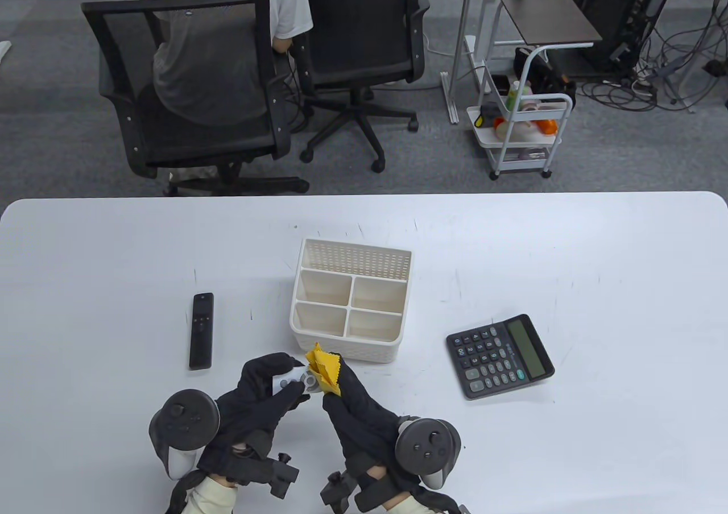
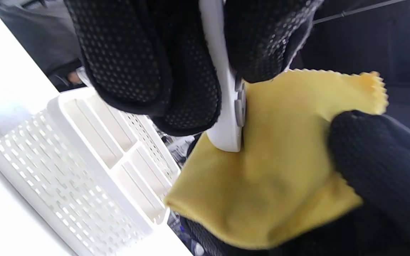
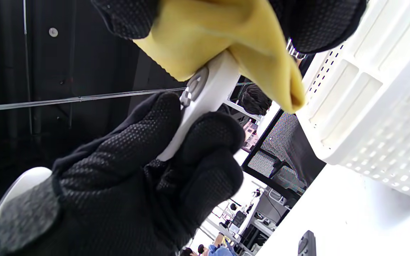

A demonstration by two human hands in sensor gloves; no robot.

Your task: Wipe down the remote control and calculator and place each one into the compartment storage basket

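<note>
Fingers of the left hand (image 1: pixel 267 389) grip a white remote (image 1: pixel 296 380), mostly hidden by gloves, just before the basket (image 1: pixel 350 303). The right hand (image 1: pixel 352 403) pinches a yellow cloth (image 1: pixel 325 369) against it. The calculator (image 1: pixel 499 356) and a black remote (image 1: pixel 201 330) lie on the tabletop (image 1: pixel 597 252).

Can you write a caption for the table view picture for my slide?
Left hand holds a white remote while right hand wipes it with a yellow cloth.

The basket (image 1: pixel 351 308) sat mid-counter (image 1: pixel 597 252), one remote (image 1: pixel 201 331) lying to its left, the calculator (image 1: pixel 499 356) to its right. Just before it, my left hand (image 1: pixel 264 392) held another remote (image 1: pixel 296 382) against the cloth (image 1: pixel 325 369) in my right hand (image 1: pixel 355 403).
</note>
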